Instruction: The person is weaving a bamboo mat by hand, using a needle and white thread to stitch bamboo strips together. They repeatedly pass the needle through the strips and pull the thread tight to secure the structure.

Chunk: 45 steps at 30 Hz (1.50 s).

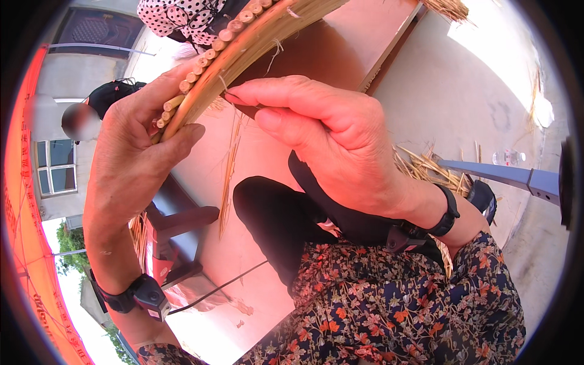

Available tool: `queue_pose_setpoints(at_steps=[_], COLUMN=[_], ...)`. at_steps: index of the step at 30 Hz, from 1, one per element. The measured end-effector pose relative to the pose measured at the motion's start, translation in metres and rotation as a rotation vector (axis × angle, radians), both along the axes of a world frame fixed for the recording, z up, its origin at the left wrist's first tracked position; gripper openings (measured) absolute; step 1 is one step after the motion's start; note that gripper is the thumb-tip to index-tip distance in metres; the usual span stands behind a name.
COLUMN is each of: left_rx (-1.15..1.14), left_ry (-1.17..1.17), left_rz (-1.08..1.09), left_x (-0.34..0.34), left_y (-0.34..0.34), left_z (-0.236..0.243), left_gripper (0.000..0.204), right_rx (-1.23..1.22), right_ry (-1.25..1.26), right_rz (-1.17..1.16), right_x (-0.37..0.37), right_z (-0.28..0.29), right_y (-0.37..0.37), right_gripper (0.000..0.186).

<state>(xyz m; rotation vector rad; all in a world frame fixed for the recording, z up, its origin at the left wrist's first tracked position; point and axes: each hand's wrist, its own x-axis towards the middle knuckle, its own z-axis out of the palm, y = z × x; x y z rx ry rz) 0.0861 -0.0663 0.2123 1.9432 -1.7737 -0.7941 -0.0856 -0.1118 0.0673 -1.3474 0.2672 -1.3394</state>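
Note:
A curved mat of pale straw stalks [243, 58] is tied with thin whitish thread, its cut stalk ends in a row along one edge. My left hand [137, 143] is closed round the mat's near end, thumb on the near face and fingers behind, partly hidden. At the mat's lower edge, my right hand [328, 131] is closed, its index fingertip against a thin thread [223, 83]. The thumb lies bent below, and the other fingers are mostly hidden. A loose thread end [277, 53] sticks out higher up the mat.
Loose straw [432, 169] lies on the floor beside a blue-grey metal bar [505, 173] and a clear bottle [508, 157]. A dark wooden stool [179, 225] stands at left. People sit beyond the mat, one in a polka-dot garment [173, 18]. A red banner [21, 243] hangs far left.

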Motion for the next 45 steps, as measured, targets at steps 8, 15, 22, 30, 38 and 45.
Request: queue_pose_setpoints(at_steps=[8,15,22,30,38,45], left_rx=[0.02,0.003,0.012,-0.014,0.168,0.167], left_ry=[-0.057,0.001,0.0,-0.024,0.024,0.019], left_rz=[-0.007,0.019,-0.002,-0.043,0.088,-0.006], left_x=[0.001,0.001,0.005,0.004,0.045,0.068], left_y=[-0.003,0.0,-0.001,-0.002,-0.016,-0.018], left_z=[0.003,0.001,0.002,0.0,0.057,0.101], left_gripper=[0.057,0.062,0.063,0.062,0.059,0.059], right_rx=[-0.005,0.034,0.03,0.066,0.12,0.191], right_ry=[-0.065,-0.029,-0.067,-0.007,-0.076,-0.129], right_rz=[-0.052,-0.006,-0.018,0.005,0.101,0.218], right_x=[0.014,0.01,0.013,0.006,0.02,0.031], right_z=[0.001,0.004,0.005,0.01,0.024,0.055], right_y=[-0.005,-0.004,-0.003,0.0,0.009,-0.015], right_gripper=[0.021,0.021,0.021,0.019,0.019,0.023])
